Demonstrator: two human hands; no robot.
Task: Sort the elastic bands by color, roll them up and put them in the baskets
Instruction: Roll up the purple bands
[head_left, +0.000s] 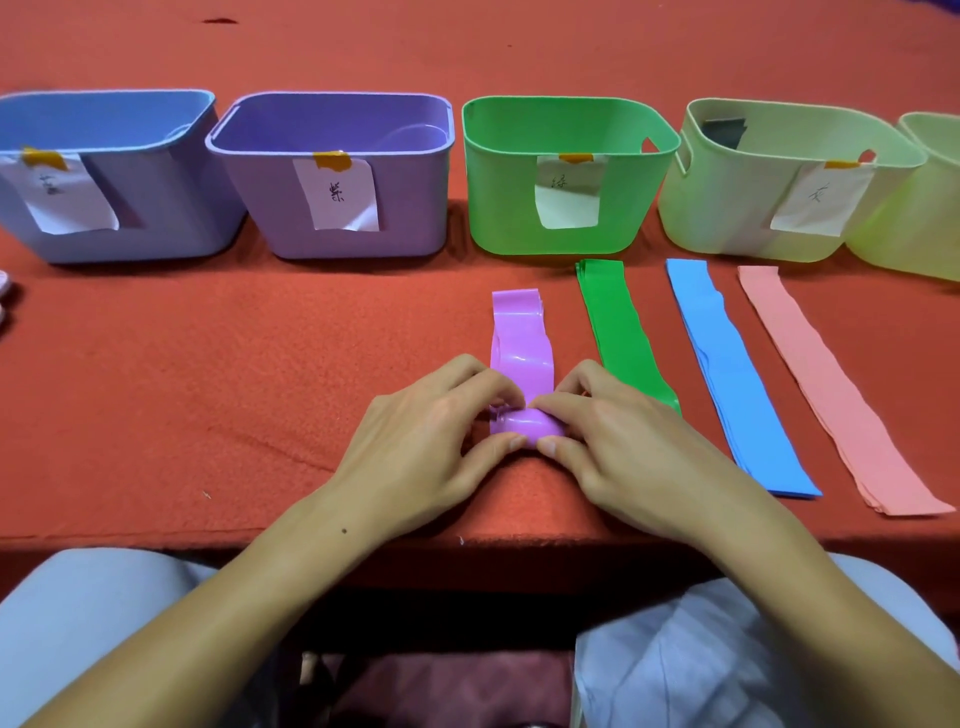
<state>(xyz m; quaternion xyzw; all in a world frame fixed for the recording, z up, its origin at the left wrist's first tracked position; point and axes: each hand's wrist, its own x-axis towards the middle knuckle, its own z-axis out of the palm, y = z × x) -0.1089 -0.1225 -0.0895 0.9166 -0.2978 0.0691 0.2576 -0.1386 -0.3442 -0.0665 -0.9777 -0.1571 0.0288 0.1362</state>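
While both hands work near the table edge, the left hand (431, 426) and the right hand (618, 431) pinch the rolled end of the purple elastic band (521, 353) between curled fingers and thumbs. The two thumbs press the near side of the roll, tips almost touching each other, and the index fingers curl over its top from the far side. The other fingers are bent and close together; the roll fills the small gap between thumbs and fingers.

From the roll, the unrolled part of the purple band runs toward 12 o'clock, a little wavy and glossy, flat on the red tablecloth (260, 364). At 2 o'clock from the hands lies the green elastic band (618, 332), its near end partly hidden behind the right hand. Further toward 3 o'clock lie the blue elastic band (727, 374) and then the pink elastic band (826, 384), each straight and apart from its neighbour.

Along the far side stands a row of baskets with paper labels: the blue basket (156, 208) at 10 o'clock, the purple basket (405, 208) at 11 o'clock, the green basket (504, 208) at 12 o'clock and the pale green basket (727, 208) at 1 o'clock, which has something dark inside. One more pale basket (924, 223) is cut by the right edge.
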